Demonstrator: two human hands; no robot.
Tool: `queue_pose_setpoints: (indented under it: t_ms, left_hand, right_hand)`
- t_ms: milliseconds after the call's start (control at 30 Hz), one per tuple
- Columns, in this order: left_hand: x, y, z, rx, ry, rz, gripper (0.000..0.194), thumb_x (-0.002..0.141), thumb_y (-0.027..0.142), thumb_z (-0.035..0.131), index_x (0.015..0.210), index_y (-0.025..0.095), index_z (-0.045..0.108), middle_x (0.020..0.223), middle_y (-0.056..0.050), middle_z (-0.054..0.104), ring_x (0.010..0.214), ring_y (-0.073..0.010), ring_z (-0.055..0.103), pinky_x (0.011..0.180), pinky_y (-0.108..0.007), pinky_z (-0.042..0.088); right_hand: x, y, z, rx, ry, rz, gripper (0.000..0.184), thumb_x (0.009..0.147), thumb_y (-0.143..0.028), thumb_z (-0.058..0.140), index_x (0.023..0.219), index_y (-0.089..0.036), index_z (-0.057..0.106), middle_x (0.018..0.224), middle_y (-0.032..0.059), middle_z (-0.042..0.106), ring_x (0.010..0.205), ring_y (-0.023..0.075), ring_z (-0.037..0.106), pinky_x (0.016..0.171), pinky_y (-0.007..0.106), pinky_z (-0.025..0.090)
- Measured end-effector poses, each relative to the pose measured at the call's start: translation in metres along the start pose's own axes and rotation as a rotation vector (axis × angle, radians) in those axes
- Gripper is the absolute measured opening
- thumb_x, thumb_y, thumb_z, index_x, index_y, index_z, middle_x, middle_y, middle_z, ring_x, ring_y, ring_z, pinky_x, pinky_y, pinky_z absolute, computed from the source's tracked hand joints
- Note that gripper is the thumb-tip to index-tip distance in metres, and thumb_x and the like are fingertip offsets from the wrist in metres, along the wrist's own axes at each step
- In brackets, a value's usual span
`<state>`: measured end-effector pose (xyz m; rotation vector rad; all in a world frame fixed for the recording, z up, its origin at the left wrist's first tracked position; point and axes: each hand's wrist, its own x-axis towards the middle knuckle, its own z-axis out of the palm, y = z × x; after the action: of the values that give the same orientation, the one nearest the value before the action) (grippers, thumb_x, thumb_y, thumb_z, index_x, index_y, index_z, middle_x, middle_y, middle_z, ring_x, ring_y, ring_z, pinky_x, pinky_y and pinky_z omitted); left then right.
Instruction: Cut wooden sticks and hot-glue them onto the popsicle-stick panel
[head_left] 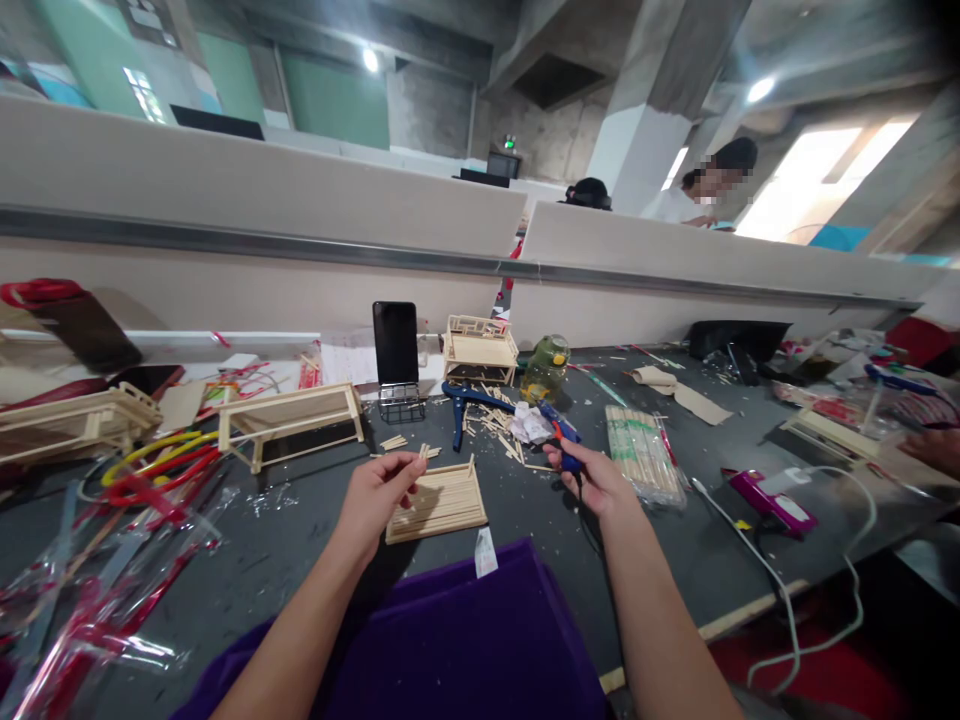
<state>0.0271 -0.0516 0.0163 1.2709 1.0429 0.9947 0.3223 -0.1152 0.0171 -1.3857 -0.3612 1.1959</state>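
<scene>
My left hand (384, 495) is closed in a pinch at the far left corner of a small slatted wooden panel (442, 503). A short wooden stick (424, 451) stands up at its fingertips. Another short post rises from the panel's far right corner. To the right of the panel, my right hand (596, 480) is wrapped round a blue glue gun (571, 455) with an orange part, its cord hanging down under the hand. Loose sticks and offcuts (491, 425) lie just beyond the panel, beside a dark blue cutter (459, 405).
Wooden stick frames (292, 425) stand at the left and a finished-looking one (480, 350) at the back. A phone (395, 340) leans on a wire stand. Nearby are a green bottle (547, 365), bagged sticks (645, 450), a purple power strip (772, 503) and purple cloth (465, 640).
</scene>
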Motion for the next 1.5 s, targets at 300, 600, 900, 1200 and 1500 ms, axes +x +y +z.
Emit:
queue_pose_setpoints:
  t_ms: [300, 600, 900, 1200, 1500]
  left_hand:
    - [0.000, 0.000, 0.000, -0.025, -0.033, 0.002, 0.034, 0.066, 0.044, 0.071, 0.076, 0.012, 0.068, 0.065, -0.001, 0.059, 0.054, -0.0101, 0.049, 0.045, -0.020, 0.040]
    - [0.000, -0.002, -0.005, -0.155, -0.053, -0.048, 0.033, 0.071, 0.042, 0.070, 0.077, 0.010, 0.065, 0.071, -0.004, 0.062, 0.053, -0.0095, 0.053, 0.044, -0.019, 0.040]
    - [0.000, -0.001, -0.004, -0.383, -0.010, -0.130, 0.029, 0.069, 0.038, 0.073, 0.077, 0.010, 0.066, 0.070, -0.003, 0.061, 0.056, -0.0076, 0.054, 0.047, -0.017, 0.042]
    - [-0.004, -0.003, 0.005, -0.423, -0.036, -0.182, 0.028, 0.069, 0.037, 0.074, 0.076, 0.011, 0.066, 0.068, -0.002, 0.061, 0.050, -0.0065, 0.053, 0.045, -0.017, 0.043]
    - [0.001, -0.002, 0.000, -0.538, 0.088, -0.206, 0.026, 0.065, 0.031, 0.078, 0.075, 0.010, 0.065, 0.064, -0.004, 0.064, 0.055, -0.0088, 0.059, 0.052, -0.017, 0.049]
  right_hand:
    - [-0.012, -0.005, 0.014, 0.080, 0.098, -0.240, 0.023, 0.068, -0.028, 0.074, 0.082, -0.018, 0.057, 0.071, -0.0003, 0.067, 0.049, 0.0086, 0.059, 0.035, 0.013, 0.043]
    - [-0.047, -0.006, 0.082, -0.104, -0.291, -0.510, 0.026, 0.070, -0.031, 0.069, 0.088, -0.019, 0.055, 0.062, -0.0045, 0.058, 0.048, 0.0095, 0.051, 0.039, 0.020, 0.041]
    - [-0.045, 0.025, 0.096, -0.445, -0.267, -0.616, 0.030, 0.076, -0.035, 0.066, 0.098, -0.015, 0.064, 0.090, 0.0070, 0.070, 0.064, 0.0141, 0.057, 0.052, 0.024, 0.044]
    - [-0.050, 0.042, 0.107, -0.466, -0.189, -0.569, 0.033, 0.069, -0.039, 0.071, 0.090, -0.013, 0.069, 0.086, 0.0096, 0.072, 0.077, 0.0235, 0.066, 0.069, 0.033, 0.053]
    - [-0.047, 0.046, 0.101, -0.578, -0.202, -0.576, 0.035, 0.070, -0.041, 0.070, 0.092, -0.013, 0.071, 0.090, 0.0113, 0.073, 0.082, 0.0258, 0.068, 0.074, 0.034, 0.054]
